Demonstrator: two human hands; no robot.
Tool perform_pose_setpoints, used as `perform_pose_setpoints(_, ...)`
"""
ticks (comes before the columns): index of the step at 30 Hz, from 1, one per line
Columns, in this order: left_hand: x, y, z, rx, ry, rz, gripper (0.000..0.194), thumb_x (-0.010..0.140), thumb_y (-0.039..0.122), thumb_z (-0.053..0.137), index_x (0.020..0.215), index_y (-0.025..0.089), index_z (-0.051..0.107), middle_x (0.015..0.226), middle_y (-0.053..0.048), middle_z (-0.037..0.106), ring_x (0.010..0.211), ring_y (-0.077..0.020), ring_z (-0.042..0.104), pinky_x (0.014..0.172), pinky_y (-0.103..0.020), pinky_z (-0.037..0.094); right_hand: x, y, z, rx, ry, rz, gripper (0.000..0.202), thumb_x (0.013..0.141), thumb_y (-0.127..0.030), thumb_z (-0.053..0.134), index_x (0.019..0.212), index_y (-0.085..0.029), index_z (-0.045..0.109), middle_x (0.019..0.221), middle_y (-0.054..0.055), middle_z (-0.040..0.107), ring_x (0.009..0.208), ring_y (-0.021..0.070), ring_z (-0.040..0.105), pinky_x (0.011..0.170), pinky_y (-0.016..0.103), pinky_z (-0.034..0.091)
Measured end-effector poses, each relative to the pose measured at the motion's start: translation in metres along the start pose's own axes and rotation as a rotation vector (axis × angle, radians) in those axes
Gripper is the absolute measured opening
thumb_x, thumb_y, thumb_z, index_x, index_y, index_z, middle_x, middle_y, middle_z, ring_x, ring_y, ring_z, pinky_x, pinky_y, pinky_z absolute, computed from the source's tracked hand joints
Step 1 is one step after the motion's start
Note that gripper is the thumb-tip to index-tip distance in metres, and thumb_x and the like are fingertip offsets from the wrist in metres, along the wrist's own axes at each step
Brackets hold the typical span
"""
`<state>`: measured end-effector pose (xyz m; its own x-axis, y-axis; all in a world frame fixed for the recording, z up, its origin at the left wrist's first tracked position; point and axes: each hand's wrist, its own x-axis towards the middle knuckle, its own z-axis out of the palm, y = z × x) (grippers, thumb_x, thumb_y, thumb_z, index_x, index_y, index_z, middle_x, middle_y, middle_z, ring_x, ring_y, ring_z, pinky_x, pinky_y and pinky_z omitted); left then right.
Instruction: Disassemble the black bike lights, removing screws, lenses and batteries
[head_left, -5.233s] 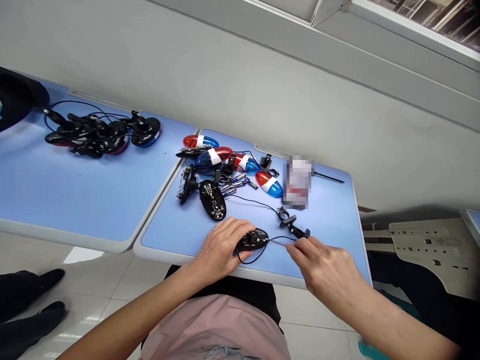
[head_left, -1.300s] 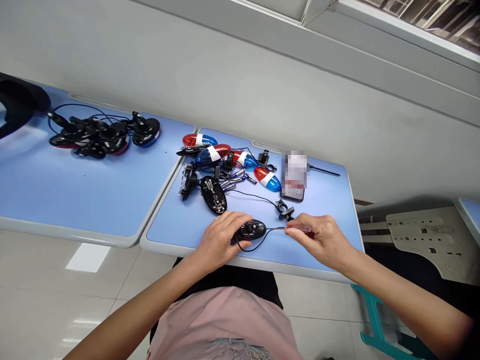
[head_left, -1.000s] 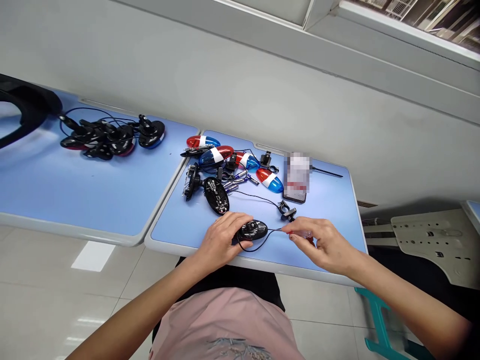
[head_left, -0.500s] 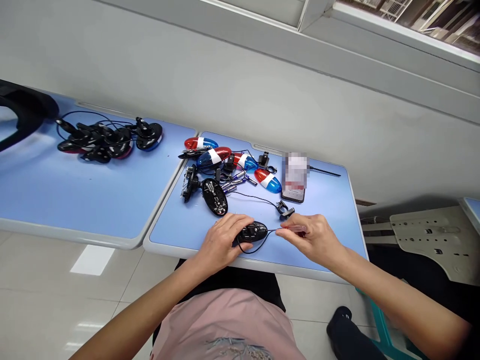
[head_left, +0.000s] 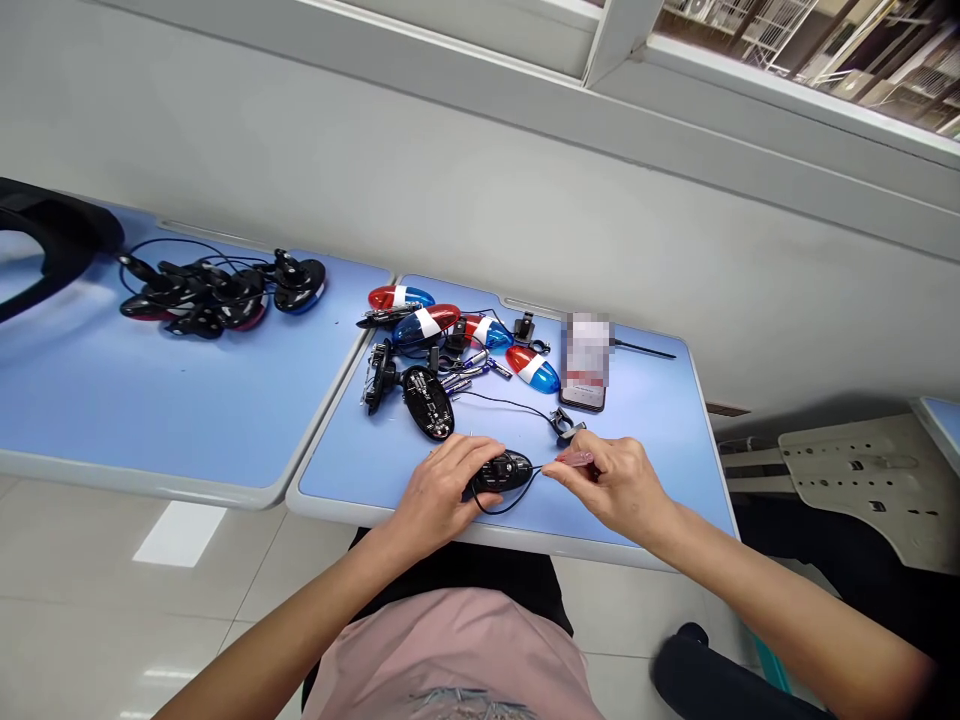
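My left hand (head_left: pixel 450 490) grips a black oval housing (head_left: pixel 510 470) near the front edge of the blue table, thumb below and fingers above. A thin black cable loops around the housing's lower side. To its right, my right hand (head_left: pixel 607 480) pinches a screwdriver with a pinkish clear handle (head_left: pixel 576 459), its thin shaft pointing left at the housing's right end. Whether the tip touches the housing is too small to tell. Behind my hands lie an open black housing (head_left: pixel 428 402), several batteries (head_left: pixel 469 372), red and blue covers (head_left: pixel 532 369) and a black clamp (head_left: pixel 564 426).
A phone (head_left: pixel 583 398) lies at the back right beside a black stick (head_left: pixel 645 349). On the left table (head_left: pixel 225 400) are several black units (head_left: pixel 225 295) with cables and a large black curved object (head_left: pixel 75 235). A beige chair (head_left: pixel 870 470) and a person's dark-clothed leg are at the right.
The camera view has shifted slightly. My right hand and the screwdriver are a little closer to the housing, and the handle is tilted a bit differently. My left hand keeps its grip.
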<state>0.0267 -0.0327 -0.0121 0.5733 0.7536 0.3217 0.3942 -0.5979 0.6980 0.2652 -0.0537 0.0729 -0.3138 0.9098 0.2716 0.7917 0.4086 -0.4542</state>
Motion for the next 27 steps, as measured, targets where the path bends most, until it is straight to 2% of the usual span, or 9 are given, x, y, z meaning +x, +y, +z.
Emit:
perform_pose_setpoints(3, -0.002, 0.0, 0.002, -0.012, 0.005, 0.0, 0.044, 0.09, 0.033, 0.067, 0.131, 0.023, 0.054, 0.125, -0.011, 0.064, 0.112, -0.0272, 0.059, 0.097, -0.044, 0.049, -0.006, -0.005, 0.0, -0.023, 0.092, -0.038, 0.031, 0.094, -0.036, 0.061, 0.067, -0.021, 0.054, 0.051, -0.004, 0.056, 0.042, 0.0095, 0.048, 0.046, 0.024, 0.036)
perform_pose_setpoints(7, -0.003, -0.003, 0.005, -0.022, 0.046, -0.007, 0.046, 0.091, 0.033, 0.067, 0.133, 0.024, 0.052, 0.125, -0.011, 0.065, 0.113, -0.0279, 0.059, 0.096, -0.044, 0.051, -0.024, -0.012, -0.012, 0.065, 0.284, -0.15, 0.015, 0.091, -0.014, 0.059, 0.079, -0.021, 0.055, 0.061, -0.001, 0.061, 0.049, 0.0109, 0.05, 0.048, 0.025, 0.038)
perform_pose_setpoints(10, -0.002, -0.006, 0.006, -0.031, 0.058, 0.003, 0.047, 0.09, 0.034, 0.066, 0.134, 0.024, 0.052, 0.126, -0.011, 0.065, 0.114, -0.0284, 0.06, 0.1, -0.047, 0.05, -0.035, -0.008, -0.028, 0.064, 0.392, -0.056, 0.016, 0.091, -0.01, 0.053, 0.081, -0.022, 0.054, 0.065, 0.0, 0.058, 0.057, 0.0142, 0.053, 0.053, 0.027, 0.042)
perform_pose_setpoints(14, -0.003, -0.006, 0.002, -0.035, 0.032, 0.001, 0.049, 0.09, 0.03, 0.067, 0.136, 0.025, 0.051, 0.132, -0.012, 0.061, 0.12, -0.0284, 0.058, 0.104, -0.048, 0.049, -0.027, 0.003, -0.044, 0.044, 0.446, 0.081, 0.018, 0.096, -0.018, 0.044, 0.082, -0.022, 0.053, 0.088, 0.008, 0.065, 0.089, 0.0219, 0.064, 0.072, 0.034, 0.05)
perform_pose_setpoints(16, -0.005, -0.004, -0.001, -0.037, 0.028, -0.001, 0.048, 0.09, 0.026, 0.065, 0.136, 0.025, 0.051, 0.131, -0.012, 0.061, 0.12, -0.028, 0.058, 0.104, -0.049, 0.048, -0.015, 0.008, -0.044, 0.068, 0.347, 0.146, 0.018, 0.098, -0.02, 0.04, 0.09, -0.022, 0.056, 0.093, 0.008, 0.067, 0.084, 0.0194, 0.064, 0.07, 0.032, 0.05)
perform_pose_setpoints(19, -0.009, 0.0, -0.004, -0.051, 0.068, 0.039, 0.046, 0.092, 0.02, 0.062, 0.136, 0.026, 0.05, 0.127, -0.011, 0.062, 0.118, -0.0272, 0.059, 0.103, -0.05, 0.048, 0.0, 0.013, -0.033, -0.019, 0.104, 0.21, 0.019, 0.099, -0.022, 0.039, 0.097, -0.022, 0.058, 0.084, 0.003, 0.068, 0.066, 0.0155, 0.06, 0.058, 0.028, 0.045)
perform_pose_setpoints(21, -0.012, 0.002, -0.006, -0.064, 0.121, 0.063, 0.046, 0.092, 0.017, 0.06, 0.136, 0.026, 0.049, 0.128, -0.012, 0.062, 0.119, -0.0272, 0.058, 0.102, -0.05, 0.049, 0.004, 0.016, -0.022, -0.205, -0.01, 0.229, 0.017, 0.098, -0.026, 0.044, 0.098, -0.023, 0.061, 0.091, 0.005, 0.069, 0.076, 0.0191, 0.062, 0.054, 0.028, 0.041)
perform_pose_setpoints(24, -0.013, 0.003, -0.01, -0.089, 0.199, 0.07, 0.047, 0.092, 0.017, 0.06, 0.137, 0.027, 0.048, 0.128, -0.013, 0.061, 0.12, -0.0281, 0.057, 0.1, -0.051, 0.05, -0.002, 0.023, -0.008, -0.461, -0.11, 0.293, 0.018, 0.094, -0.036, 0.056, 0.104, -0.024, 0.063, 0.106, 0.008, 0.068, 0.095, 0.0268, 0.061, 0.049, 0.028, 0.035)
perform_pose_setpoints(27, -0.011, 0.003, -0.012, -0.122, 0.235, 0.094, 0.048, 0.092, 0.017, 0.062, 0.136, 0.028, 0.048, 0.128, -0.013, 0.06, 0.12, -0.028, 0.057, 0.1, -0.051, 0.05, -0.015, 0.027, -0.001, -0.533, -0.202, 0.355, 0.03, 0.092, -0.039, 0.061, 0.116, -0.023, 0.061, 0.109, 0.01, 0.068, 0.102, 0.0292, 0.059, 0.048, 0.028, 0.037)
